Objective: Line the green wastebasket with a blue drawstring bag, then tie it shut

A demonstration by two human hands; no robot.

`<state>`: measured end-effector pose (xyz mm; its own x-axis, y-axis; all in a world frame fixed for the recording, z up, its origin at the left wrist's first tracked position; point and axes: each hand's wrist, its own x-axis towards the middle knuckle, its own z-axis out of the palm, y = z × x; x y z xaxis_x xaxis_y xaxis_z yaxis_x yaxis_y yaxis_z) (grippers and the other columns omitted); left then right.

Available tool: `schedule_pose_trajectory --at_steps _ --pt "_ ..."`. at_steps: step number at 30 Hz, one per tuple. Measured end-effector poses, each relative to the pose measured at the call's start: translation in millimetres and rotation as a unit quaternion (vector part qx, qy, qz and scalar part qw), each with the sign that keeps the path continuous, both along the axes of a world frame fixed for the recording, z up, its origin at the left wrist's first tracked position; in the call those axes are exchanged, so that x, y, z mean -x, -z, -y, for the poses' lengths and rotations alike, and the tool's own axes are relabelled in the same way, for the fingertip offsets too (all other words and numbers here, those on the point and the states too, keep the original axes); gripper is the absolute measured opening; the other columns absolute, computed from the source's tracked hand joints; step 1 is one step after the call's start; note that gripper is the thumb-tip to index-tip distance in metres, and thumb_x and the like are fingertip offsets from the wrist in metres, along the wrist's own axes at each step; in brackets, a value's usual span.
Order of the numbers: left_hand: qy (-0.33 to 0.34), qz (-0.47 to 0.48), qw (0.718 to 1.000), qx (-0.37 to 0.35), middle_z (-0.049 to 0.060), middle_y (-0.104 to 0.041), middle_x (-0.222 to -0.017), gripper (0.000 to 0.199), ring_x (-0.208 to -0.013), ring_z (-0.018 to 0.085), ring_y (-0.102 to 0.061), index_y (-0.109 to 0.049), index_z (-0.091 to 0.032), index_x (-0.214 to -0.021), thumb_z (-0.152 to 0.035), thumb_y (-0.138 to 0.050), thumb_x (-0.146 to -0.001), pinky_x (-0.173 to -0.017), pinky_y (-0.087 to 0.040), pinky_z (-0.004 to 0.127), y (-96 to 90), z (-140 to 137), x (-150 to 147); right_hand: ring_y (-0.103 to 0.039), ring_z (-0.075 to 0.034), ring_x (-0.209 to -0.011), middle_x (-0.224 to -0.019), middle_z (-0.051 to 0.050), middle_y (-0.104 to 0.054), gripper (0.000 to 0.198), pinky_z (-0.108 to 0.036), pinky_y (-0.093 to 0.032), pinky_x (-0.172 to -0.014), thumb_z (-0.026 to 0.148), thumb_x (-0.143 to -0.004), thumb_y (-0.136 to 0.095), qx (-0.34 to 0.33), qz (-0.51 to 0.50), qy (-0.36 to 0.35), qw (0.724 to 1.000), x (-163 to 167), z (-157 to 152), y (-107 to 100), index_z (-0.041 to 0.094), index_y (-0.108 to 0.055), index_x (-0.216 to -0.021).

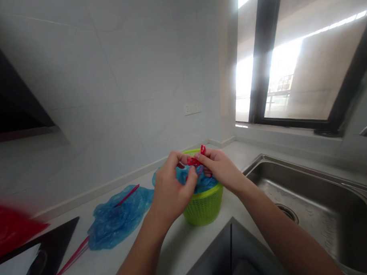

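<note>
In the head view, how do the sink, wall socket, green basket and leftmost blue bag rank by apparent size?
1. Sink
2. Green basket and leftmost blue bag: too alike to rank
3. Wall socket

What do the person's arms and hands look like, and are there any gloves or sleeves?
The left hand and right hand are bare: no gloves, and I can't see any rings. Both forearms are bare too, with no sleeve, watch or bracelet showing. The picture is too blurry to tell about small marks.
</note>
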<state>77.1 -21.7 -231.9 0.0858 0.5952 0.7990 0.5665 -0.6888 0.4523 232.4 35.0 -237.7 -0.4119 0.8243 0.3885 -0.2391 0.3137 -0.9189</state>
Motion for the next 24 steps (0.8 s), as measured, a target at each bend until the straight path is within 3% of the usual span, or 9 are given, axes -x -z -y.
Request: schedule_pose_trajectory --at_steps 3,5,12,16,21,24 --pt "-0.002 -0.019 0.998 0.051 0.001 -0.065 -0.095 0.03 -0.084 0.018 -0.063 -0.05 -0.023 -0.109 -0.026 -0.071 -0.088 -0.077 -0.047 0.029 -0.2 -1 -3 -0.041 -0.008 -0.046 -0.061 0.007 -0.054 0.036 -0.019 -0.031 -0.044 0.046 -0.087 -0.069 -0.027 -0.005 0.02 0.999 0 -1 2 0.021 -0.053 -0.108" --pt "0.026 -0.02 0.995 0.091 0.001 -0.068 -0.097 0.034 -0.087 0.019 -0.066 -0.051 -0.025 -0.118 -0.026 -0.069 -0.089 -0.08 -0.048 0.03 0.9 -4 -4 -0.044 -0.008 -0.046 -0.06 0.009 -0.055 0.039 -0.018 -0.033 -0.044 0.045 -0.088 -0.07 -0.036 -0.002 0.019 0.999 -1 -2 3 0.023 -0.047 -0.11" --pt "0.122 0.131 0.972 0.151 0.005 -0.071 -0.102 0.062 -0.09 0.021 -0.071 -0.036 -0.026 -0.14 -0.027 -0.071 -0.089 -0.086 -0.055 0.034 6.4 -12 -1 -0.038 -0.008 -0.043 -0.051 0.013 -0.043 0.038 -0.017 -0.031 -0.042 0.049 -0.091 -0.066 -0.007 0.008 -0.001 1.0 -1 0 3 0.025 -0.044 -0.11" --pt "0.102 0.076 0.98 0.151 0.007 -0.072 -0.1 0.033 -0.089 0.021 -0.07 -0.064 -0.019 -0.12 -0.031 -0.07 -0.09 -0.084 -0.055 0.033 4.9 -15 5 -0.032 -0.007 -0.042 -0.053 0.013 -0.037 0.033 -0.017 -0.026 -0.042 0.049 -0.093 -0.062 -0.021 0.008 -0.034 0.999 1 1 5 0.025 -0.044 -0.107" --pt "-0.017 0.006 0.999 0.03 0.004 -0.072 -0.095 0.012 -0.085 0.019 -0.067 -0.071 -0.02 -0.101 -0.026 -0.065 -0.092 -0.081 -0.053 0.03 3.0 -15 5 -0.031 -0.009 -0.045 -0.056 0.014 -0.036 0.03 -0.02 -0.029 -0.046 0.043 -0.093 -0.058 -0.007 0.008 -0.036 0.999 4 1 5 0.027 -0.035 -0.104" --pt "-0.069 -0.031 0.997 -0.021 0.005 -0.072 -0.095 0.013 -0.087 0.02 -0.067 -0.072 -0.02 -0.094 -0.024 -0.06 -0.094 -0.083 -0.051 0.031 2.2 -15 4 -0.038 -0.011 -0.054 -0.062 0.01 -0.041 0.02 -0.022 -0.034 -0.053 0.026 -0.088 -0.057 -0.103 0.058 0.04 0.992 -1 5 1 0.025 -0.038 -0.092"
